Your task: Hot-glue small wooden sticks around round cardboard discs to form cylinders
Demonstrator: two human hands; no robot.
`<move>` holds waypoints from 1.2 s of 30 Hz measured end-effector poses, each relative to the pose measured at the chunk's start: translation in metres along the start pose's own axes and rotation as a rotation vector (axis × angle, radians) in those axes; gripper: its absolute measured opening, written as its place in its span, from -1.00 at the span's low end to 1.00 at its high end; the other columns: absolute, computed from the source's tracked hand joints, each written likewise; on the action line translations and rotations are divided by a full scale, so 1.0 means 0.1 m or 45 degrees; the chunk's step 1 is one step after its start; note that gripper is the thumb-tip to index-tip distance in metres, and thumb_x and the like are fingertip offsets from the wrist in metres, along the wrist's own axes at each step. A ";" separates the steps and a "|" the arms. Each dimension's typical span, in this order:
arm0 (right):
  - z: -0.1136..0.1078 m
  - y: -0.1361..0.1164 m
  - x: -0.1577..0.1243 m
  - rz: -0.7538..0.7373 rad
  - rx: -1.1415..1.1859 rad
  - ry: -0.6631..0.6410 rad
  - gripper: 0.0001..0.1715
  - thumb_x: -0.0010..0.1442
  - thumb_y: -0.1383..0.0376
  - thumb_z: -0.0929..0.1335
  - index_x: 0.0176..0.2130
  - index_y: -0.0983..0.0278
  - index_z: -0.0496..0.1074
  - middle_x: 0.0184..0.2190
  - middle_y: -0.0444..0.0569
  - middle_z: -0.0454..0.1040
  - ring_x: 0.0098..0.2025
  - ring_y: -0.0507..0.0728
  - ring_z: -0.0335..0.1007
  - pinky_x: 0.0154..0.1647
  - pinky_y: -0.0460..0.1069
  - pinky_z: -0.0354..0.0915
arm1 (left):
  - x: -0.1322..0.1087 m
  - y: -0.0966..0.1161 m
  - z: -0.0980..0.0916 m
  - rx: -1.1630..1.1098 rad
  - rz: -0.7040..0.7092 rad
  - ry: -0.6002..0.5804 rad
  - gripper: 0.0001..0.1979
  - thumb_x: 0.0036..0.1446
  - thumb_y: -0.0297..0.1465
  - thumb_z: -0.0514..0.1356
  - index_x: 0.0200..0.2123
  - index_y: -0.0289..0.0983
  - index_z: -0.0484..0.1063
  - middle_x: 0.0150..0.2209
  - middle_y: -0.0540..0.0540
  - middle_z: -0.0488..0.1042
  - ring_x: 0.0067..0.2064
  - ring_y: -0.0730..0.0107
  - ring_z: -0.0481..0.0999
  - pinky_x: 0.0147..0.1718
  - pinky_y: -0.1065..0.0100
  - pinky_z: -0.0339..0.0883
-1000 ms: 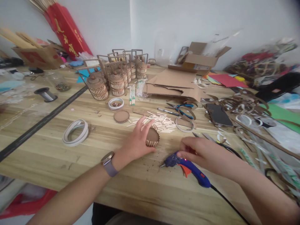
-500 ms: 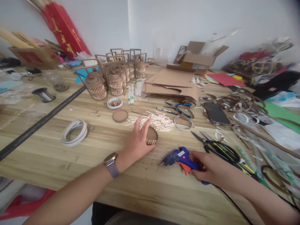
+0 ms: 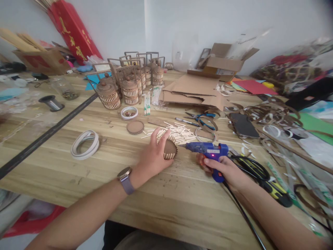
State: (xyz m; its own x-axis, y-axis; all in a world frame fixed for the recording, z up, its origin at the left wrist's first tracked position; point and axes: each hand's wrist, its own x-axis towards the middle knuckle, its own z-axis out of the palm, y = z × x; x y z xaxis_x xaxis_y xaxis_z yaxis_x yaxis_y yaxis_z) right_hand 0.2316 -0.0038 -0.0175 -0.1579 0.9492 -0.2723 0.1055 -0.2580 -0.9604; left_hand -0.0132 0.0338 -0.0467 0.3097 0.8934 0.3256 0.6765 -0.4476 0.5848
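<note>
My left hand point(image 3: 152, 158) grips a small round cardboard base point(image 3: 170, 148) on the table, thumb at its near side and fingers over its far left rim. Short wooden sticks stand upright along part of that rim. In my right hand point(image 3: 227, 170) is a blue hot glue gun point(image 3: 210, 150) with a lit red light, its nozzle pointing left, just right of the base. A pile of loose small sticks point(image 3: 182, 133) lies behind the base. Another cardboard disc point(image 3: 135, 127) with a ridged edge lies flat to the left.
Several finished miniature baskets point(image 3: 130, 92) with handles stand at the back. Cardboard sheets point(image 3: 192, 86), pliers point(image 3: 203, 116), a phone point(image 3: 243, 125) and black-handled scissors point(image 3: 251, 168) lie to the right. A white tape roll point(image 3: 85, 144) sits at left. The gun's cord point(image 3: 241, 211) trails toward the front edge.
My right hand has lifted the glue gun off the tabletop area and swung its nozzle up and leftward to the base. My left hand stays on the base.
</note>
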 end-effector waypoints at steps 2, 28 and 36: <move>-0.01 0.03 0.00 0.006 -0.214 0.064 -0.46 -0.07 -0.13 0.50 -0.37 0.26 0.44 -0.58 -0.18 0.29 -0.59 0.00 0.11 -0.60 -0.06 0.07 | 0.00 0.00 0.00 -0.001 0.007 -0.003 0.09 -0.14 -0.49 0.44 0.36 -0.04 -0.11 0.37 -0.28 -0.16 0.36 -0.25 0.09 0.12 -0.08 0.37; 0.05 0.00 -0.06 -0.369 -0.918 -0.077 -0.67 0.17 0.05 0.31 -0.35 0.23 0.49 -0.43 -0.02 0.56 -0.38 0.21 0.45 -0.33 0.05 0.41 | 0.01 0.02 -0.03 0.002 0.016 -0.003 0.09 -0.13 -0.50 0.43 0.36 -0.04 -0.12 0.37 -0.27 -0.14 0.33 -0.23 0.14 0.11 -0.07 0.38; 0.06 0.02 -0.06 -0.359 -0.933 -0.082 -0.64 0.18 0.02 0.31 -0.31 0.23 0.51 -0.39 -0.01 0.59 -0.34 0.22 0.46 -0.31 0.04 0.40 | 0.00 0.02 -0.03 0.003 0.010 -0.011 0.07 -0.12 -0.50 0.42 0.36 -0.04 -0.11 0.37 -0.27 -0.14 0.35 -0.21 0.12 0.12 -0.06 0.39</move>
State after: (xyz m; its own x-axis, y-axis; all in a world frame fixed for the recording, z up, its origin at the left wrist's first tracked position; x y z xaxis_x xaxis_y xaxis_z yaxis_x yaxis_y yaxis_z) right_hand 0.2272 -0.0106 -0.0181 -0.3289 0.9431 -0.0486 0.6697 0.1966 -0.7161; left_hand -0.0139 0.0333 -0.0430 0.3206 0.8902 0.3237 0.6759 -0.4544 0.5803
